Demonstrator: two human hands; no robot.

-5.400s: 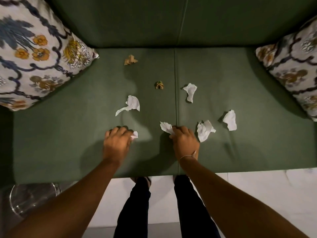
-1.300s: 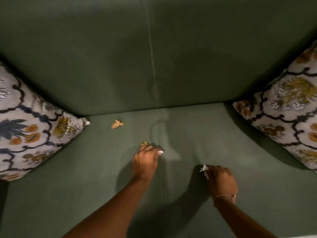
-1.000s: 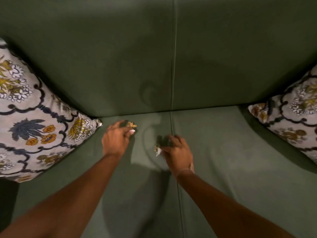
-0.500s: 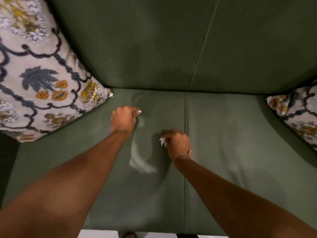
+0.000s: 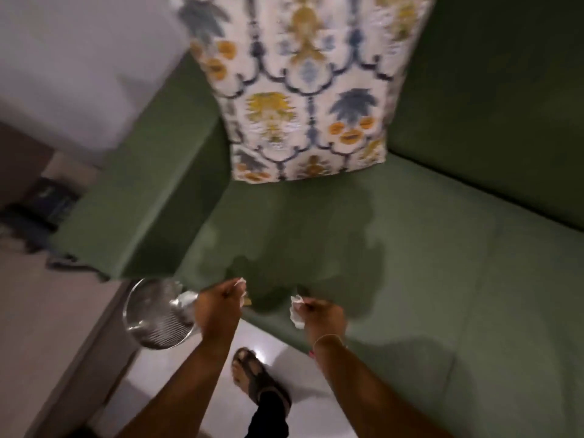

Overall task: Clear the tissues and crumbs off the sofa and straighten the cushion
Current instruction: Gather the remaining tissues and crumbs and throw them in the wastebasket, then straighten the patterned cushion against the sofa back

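My left hand (image 5: pixel 216 306) is a closed fist over the front edge of the green sofa (image 5: pixel 410 248), with white tissue (image 5: pixel 241 283) poking out above the fingers. My right hand (image 5: pixel 324 316) is also closed, and crumpled white tissue (image 5: pixel 296 311) sticks out at its left. A patterned floral cushion (image 5: pixel 303 86) leans in the sofa's left corner, against the armrest and backrest. No loose tissues or crumbs show on the seat in this view.
A round metal wire bin (image 5: pixel 156 314) stands on the floor just left of my left hand, by the sofa armrest (image 5: pixel 142 191). My sandalled foot (image 5: pixel 256 379) is on the pale floor below. Dark objects lie at far left.
Both hands gathered the tissues and crumbs from the seat and closed on them. They drew back to the sofa's front edge, and my view swung left to the armrest and bin.
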